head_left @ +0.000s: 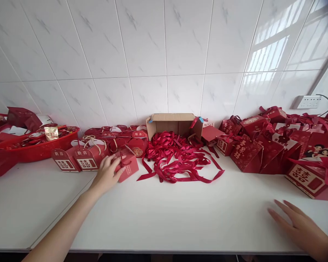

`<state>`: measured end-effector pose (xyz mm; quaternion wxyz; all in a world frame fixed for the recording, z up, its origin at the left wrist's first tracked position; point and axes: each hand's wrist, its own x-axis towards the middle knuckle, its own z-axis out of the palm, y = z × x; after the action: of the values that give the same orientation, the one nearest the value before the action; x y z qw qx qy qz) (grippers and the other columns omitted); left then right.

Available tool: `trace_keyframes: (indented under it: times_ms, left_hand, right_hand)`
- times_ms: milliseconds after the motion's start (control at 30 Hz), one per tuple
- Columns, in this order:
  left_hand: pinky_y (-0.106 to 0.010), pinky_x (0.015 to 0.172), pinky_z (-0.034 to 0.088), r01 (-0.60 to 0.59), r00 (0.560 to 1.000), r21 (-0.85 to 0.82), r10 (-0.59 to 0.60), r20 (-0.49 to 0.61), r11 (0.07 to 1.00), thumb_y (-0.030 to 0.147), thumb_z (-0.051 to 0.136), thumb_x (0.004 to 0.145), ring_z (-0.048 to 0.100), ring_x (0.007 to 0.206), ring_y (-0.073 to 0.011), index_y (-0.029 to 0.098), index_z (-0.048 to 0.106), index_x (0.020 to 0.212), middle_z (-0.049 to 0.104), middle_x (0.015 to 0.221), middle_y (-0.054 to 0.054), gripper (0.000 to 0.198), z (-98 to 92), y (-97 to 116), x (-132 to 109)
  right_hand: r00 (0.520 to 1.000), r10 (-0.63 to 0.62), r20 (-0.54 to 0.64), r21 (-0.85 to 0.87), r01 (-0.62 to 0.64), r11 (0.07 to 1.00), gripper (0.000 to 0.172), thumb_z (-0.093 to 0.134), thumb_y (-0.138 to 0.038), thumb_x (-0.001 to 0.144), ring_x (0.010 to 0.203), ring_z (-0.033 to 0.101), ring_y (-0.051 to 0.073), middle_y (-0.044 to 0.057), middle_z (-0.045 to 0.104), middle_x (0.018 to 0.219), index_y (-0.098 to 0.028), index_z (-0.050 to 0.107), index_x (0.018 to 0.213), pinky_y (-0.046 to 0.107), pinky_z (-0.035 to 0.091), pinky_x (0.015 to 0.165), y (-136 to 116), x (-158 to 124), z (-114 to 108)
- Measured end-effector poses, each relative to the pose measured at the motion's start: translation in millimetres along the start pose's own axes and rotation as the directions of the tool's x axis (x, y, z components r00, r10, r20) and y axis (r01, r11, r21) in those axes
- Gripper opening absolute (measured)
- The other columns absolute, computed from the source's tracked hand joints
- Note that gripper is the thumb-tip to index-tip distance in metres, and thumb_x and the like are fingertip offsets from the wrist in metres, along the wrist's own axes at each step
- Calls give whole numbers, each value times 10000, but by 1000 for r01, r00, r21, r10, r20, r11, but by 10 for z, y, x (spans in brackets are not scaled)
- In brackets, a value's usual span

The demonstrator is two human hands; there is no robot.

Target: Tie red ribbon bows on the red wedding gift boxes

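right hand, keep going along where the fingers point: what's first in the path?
The right hand lies flat with fingers pointing up-left over bare white table. On that line, the pile of red ribbons probably comes first; nothing stands between them, though depth is hard to judge.
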<state>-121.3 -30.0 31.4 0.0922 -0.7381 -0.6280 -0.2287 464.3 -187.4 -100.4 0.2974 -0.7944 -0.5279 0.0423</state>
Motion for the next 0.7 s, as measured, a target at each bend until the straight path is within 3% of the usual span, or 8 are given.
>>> trace_keyframes:
  times_ms: [100,200,333,433,533,600,700]
  left_hand:
    - [-446,1096,315,-194,968,-197,221,120,961,350,440,871,332,1338,-284,288,534,1276,364,1415,-81,420,-157,338,-240]
    - [-465,1111,302,-270,943,-313,316,106,910,249,444,874,278,1378,-285,330,615,1194,348,1464,-28,373,-296,772,-447]
    - [-454,1104,330,-266,901,-476,392,187,838,200,467,853,265,1397,-279,341,705,1028,295,1511,41,327,-462,1192,-571]
    - [-483,1092,335,-235,863,-537,428,269,810,180,500,817,217,1417,-294,345,732,928,316,1505,74,306,-625,1307,-561]
    - [-489,1096,321,-233,858,-520,425,287,822,259,492,854,211,1422,-269,337,721,891,348,1489,79,245,-783,1333,-506]
    - [-475,1055,384,-219,882,-467,378,282,857,368,508,860,265,1402,-268,326,690,957,385,1469,34,210,-835,1342,-462]
    - [-445,951,483,-158,917,-372,275,288,915,489,563,806,397,1326,-299,321,615,1146,442,1423,-52,383,-784,1373,-407]
  right_hand:
    - [973,-119,198,112,98,989,586,420,-656,776,1302,425,320,108,456,1413,-293,608,1197,476,468,965,-814,-81,-180]
    - [923,-298,245,159,265,951,523,390,-604,851,1314,409,299,43,409,1454,-318,567,1251,438,501,924,-1602,-113,-342]
    - [767,-569,296,195,535,822,475,436,-429,902,1295,424,298,50,430,1438,-303,469,1358,446,441,990,-2390,-32,-490]
    - [638,-684,353,188,668,720,473,486,-242,874,1266,443,303,66,494,1382,-291,492,1344,432,443,960,-2804,75,-585]
    - [571,-711,411,180,713,677,515,470,-106,833,1163,531,279,53,566,1301,-298,533,1307,370,474,875,-3101,181,-665]
    - [572,-704,422,203,697,688,527,473,-60,799,1061,592,258,39,620,1226,-301,583,1255,327,486,806,-3225,274,-675]
    - [624,-666,410,261,619,741,517,485,-37,767,991,625,234,27,651,1171,-300,630,1188,285,487,737,-3305,496,-553]
